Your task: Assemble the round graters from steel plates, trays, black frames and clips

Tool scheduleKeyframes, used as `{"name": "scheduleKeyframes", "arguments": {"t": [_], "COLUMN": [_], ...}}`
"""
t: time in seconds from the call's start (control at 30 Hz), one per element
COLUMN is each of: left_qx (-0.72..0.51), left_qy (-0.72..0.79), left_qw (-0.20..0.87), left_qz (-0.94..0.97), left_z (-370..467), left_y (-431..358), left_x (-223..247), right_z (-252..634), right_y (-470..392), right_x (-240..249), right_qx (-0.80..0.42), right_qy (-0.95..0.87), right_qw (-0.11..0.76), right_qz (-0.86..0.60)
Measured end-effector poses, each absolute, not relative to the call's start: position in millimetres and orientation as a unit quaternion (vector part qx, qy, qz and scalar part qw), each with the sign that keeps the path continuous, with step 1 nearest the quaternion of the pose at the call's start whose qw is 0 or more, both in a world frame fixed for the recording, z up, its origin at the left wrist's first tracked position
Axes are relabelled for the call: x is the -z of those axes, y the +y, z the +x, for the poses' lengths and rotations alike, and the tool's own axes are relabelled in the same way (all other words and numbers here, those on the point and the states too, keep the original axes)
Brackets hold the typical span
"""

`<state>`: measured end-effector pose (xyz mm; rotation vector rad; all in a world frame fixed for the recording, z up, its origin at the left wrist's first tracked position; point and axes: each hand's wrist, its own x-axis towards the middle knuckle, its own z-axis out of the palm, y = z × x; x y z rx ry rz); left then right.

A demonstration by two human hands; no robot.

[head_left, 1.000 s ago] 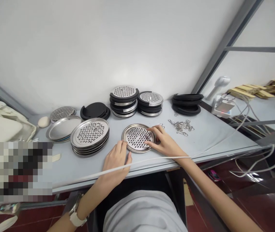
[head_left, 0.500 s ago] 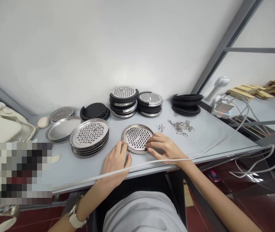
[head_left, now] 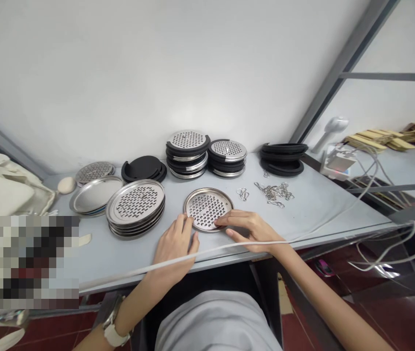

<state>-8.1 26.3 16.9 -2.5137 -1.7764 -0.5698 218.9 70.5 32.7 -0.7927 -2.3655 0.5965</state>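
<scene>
- A round metal plate [head_left: 202,202] with a holed middle lies flat on the table [head_left: 324,204], between the two hands.
- The left hand [head_left: 174,247] touches the plate's near left rim with its fingertips; its fingers are bent and close together, the thumb held apart.
- The right hand [head_left: 254,231] reaches over the near right rim, fingers close together and one fingertip on the holed surface, the thumb apart; it pinches nothing.
- A stack of holed plates [head_left: 136,202] sits left of the left hand, with plain metal plates [head_left: 98,194] just beyond.
- Two stacks of black rings and holed plates [head_left: 188,140] [head_left: 228,148] stand near the wall.
- Wire clips [head_left: 276,192] lie to the right, in front of black rings [head_left: 282,165].
- A white cable [head_left: 225,247] crosses in front of both hands.
</scene>
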Motion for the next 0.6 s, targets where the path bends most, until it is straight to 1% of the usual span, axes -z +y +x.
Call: {"name": "scheduleKeyframes", "arguments": {"t": [0.17, 0.4, 0.6], "left_qx": [0.175, 0.178, 0.177], "left_qy": [-0.566, -0.567, -0.569], "left_qw": [0.010, 0.001, -0.003], "left_qz": [-0.805, -0.804, -0.803], "left_z": [-8, -8, -8], "left_y": [26, 26, 25], "left_x": [-17, -16, -17], "right_z": [218, 218, 218], "right_y": [71, 77, 78], "right_x": [-32, -24, -21], "right_qx": [-0.214, -0.163, -0.143], "right_qy": [-0.881, -0.878, -0.883], "right_qw": [0.289, 0.289, 0.294], "right_qz": [-0.306, -0.346, -0.336]}}
